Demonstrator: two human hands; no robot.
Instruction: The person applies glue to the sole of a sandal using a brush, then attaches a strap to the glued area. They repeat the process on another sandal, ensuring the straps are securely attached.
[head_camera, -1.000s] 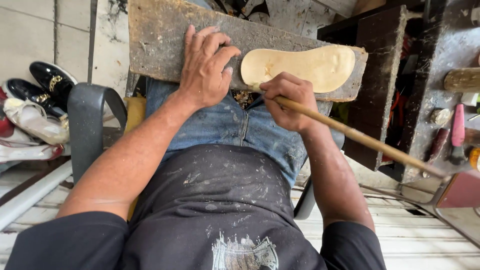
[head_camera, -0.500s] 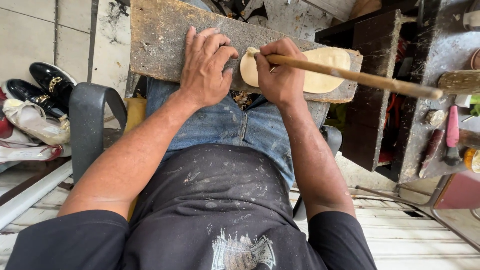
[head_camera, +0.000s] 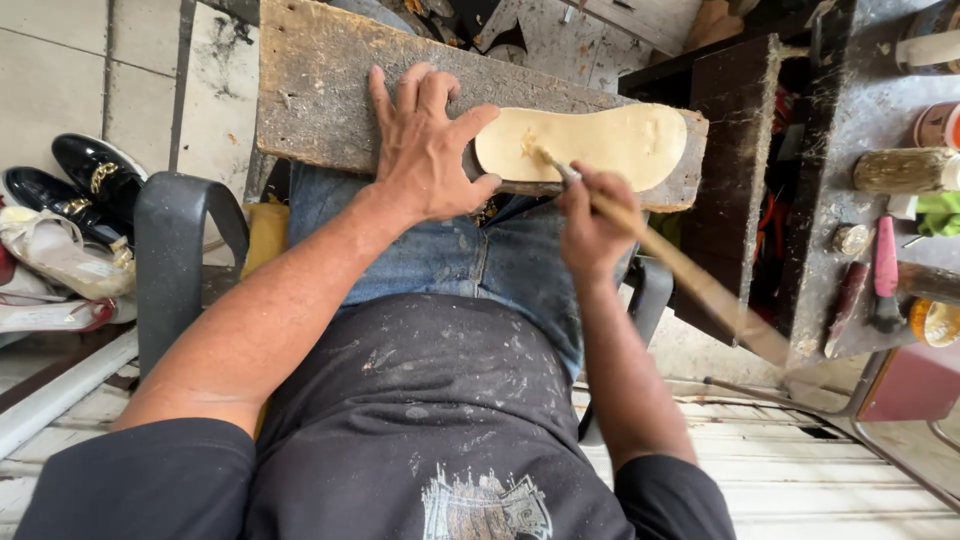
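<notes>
I see the right hand (head_camera: 592, 215) gripping the long wooden brush (head_camera: 640, 235), which has swung down since half a second ago; its tip now touches the heel end of the pale insole (head_camera: 600, 140). My left hand (head_camera: 425, 145) stays spread flat, pinning the insole on the plank worktop (head_camera: 320, 90) across my lap.

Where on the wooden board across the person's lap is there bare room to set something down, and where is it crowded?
The wooden board is bare at its left end, from its left edge to the left hand. The right half is taken: the pale insole covers it almost to the right edge, with the left hand pressing beside its heel and the right hand working a long-handled brush on it. The side bench is cluttered with tools.
</notes>
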